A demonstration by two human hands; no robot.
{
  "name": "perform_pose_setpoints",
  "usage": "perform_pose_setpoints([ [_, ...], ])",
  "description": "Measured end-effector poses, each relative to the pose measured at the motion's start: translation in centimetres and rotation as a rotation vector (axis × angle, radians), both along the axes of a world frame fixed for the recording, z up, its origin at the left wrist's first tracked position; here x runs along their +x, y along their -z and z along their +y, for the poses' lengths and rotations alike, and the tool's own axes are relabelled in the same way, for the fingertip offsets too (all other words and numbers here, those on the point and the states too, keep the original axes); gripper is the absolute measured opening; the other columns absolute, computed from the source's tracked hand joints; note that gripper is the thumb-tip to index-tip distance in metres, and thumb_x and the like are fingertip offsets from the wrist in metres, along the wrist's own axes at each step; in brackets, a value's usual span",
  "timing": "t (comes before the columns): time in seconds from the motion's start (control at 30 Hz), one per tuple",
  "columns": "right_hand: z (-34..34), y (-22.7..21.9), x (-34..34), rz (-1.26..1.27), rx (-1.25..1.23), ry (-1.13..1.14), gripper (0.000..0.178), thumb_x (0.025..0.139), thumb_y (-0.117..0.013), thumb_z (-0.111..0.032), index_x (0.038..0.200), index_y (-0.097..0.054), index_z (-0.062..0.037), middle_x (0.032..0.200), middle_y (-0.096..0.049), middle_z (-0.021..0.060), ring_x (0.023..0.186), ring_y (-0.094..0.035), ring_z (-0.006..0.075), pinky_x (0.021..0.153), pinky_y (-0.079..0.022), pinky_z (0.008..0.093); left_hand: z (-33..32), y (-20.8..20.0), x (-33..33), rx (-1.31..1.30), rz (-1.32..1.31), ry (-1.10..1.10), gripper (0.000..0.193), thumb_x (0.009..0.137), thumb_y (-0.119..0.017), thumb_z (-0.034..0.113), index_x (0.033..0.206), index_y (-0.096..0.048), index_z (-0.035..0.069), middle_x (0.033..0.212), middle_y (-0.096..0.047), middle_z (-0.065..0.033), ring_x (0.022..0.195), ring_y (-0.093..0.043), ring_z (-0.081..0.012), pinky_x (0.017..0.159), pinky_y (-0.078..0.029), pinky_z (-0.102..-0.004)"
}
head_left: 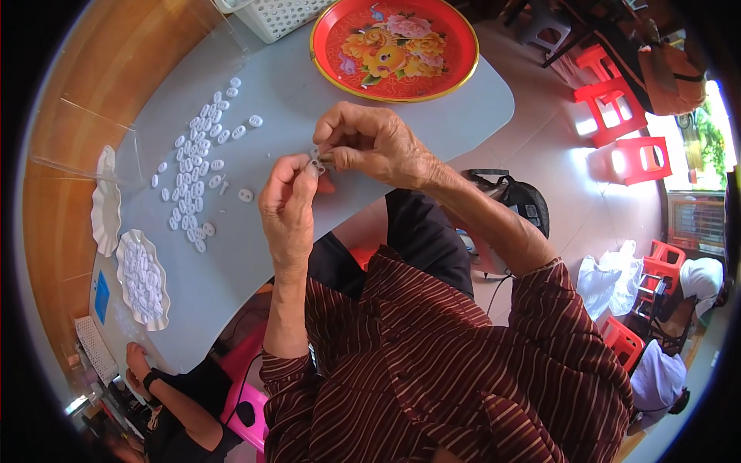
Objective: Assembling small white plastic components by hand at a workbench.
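Above the table's near edge, my left hand (pixel 287 212) and my right hand (pixel 390 150) meet, thumbs and fingertips pinched together. Between them is a small pale oval piece with two holes (pixel 316 165); the fingers cover part of it. Whatever else the right fingertips may pinch is too small to make out. A loose pile of similar white two-holed ovals (pixel 193 171) spreads over the table to the left of my hands. One single oval (pixel 245 195) lies closest to my left hand, apart from the pile.
The grey table (pixel 231 282) carries a red floral tray (pixel 465 48), a white basket (pixel 279 21), a wavy-edged dish (pixel 162 318) full of white pieces and another wavy dish (pixel 106 204). A co-worker's hand (pixel 139 363) rests at the lower left. Red stools (pixel 610 104) stand right.
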State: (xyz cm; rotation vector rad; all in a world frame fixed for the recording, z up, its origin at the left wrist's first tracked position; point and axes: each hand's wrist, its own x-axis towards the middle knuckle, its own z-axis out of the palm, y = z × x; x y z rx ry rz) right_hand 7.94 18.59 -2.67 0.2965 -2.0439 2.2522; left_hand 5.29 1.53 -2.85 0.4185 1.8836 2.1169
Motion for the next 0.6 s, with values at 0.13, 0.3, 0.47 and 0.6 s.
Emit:
perform_pose_setpoints([
  [0.13, 0.0, -0.05, 0.15, 0.001, 0.029, 0.009, 0.015, 0.085, -0.062, -0.001, 0.098, -0.055, -0.0026, 0.083, -0.061, 0.0016, 0.075, -0.055, 0.0067, 0.069, -0.047, 0.0224, 0.15, -0.56, 0.44, -0.067, 0.076, -0.001, 0.015, 0.091, -0.055, 0.015, 0.091, -0.058, 0.0, 0.074, -0.056, 0.0013, 0.066, -0.042, -0.0036, 0.061, -0.035, -0.0184],
  [0.3, -0.17, -0.28, 0.19, 0.037, 0.106, 0.023, 0.013, 0.086, -0.061, -0.002, 0.097, -0.055, -0.0023, 0.081, -0.061, 0.0014, 0.074, -0.055, 0.0063, 0.068, -0.047, 0.0227, 0.03, -0.03, 0.06, -0.045, 0.086, 0.034, 0.015, 0.091, -0.055, 0.016, 0.09, -0.058, 0.001, 0.074, -0.056, 0.0015, 0.066, -0.042, -0.0033, 0.06, -0.035, -0.0187],
  [0.47, -0.32, -0.52, 0.32, 0.099, 0.216, 0.064, 0.011, 0.087, -0.061, -0.004, 0.096, -0.056, -0.0019, 0.077, -0.061, 0.0016, 0.071, -0.056, 0.0062, 0.065, -0.047, 0.0222, 0.2, -0.28, 0.21, -0.021, 0.077, 0.025, 0.015, 0.09, -0.055, 0.015, 0.09, -0.059, 0.001, 0.073, -0.055, 0.0016, 0.066, -0.042, -0.0035, 0.06, -0.035, -0.0188],
  [0.6, -0.33, -0.31, 0.2, 0.053, 0.187, 0.059, 0.01, 0.087, -0.064, -0.01, 0.091, -0.06, -0.0008, 0.074, -0.061, 0.0008, 0.07, -0.056, 0.0058, 0.062, -0.047, 0.0217, 0.14, -0.26, 0.17, -0.028, 0.045, 0.012, 0.016, 0.09, -0.055, 0.015, 0.09, -0.059, 0.0, 0.072, -0.056, 0.0003, 0.066, -0.044, -0.0048, 0.061, -0.037, -0.0198],
])
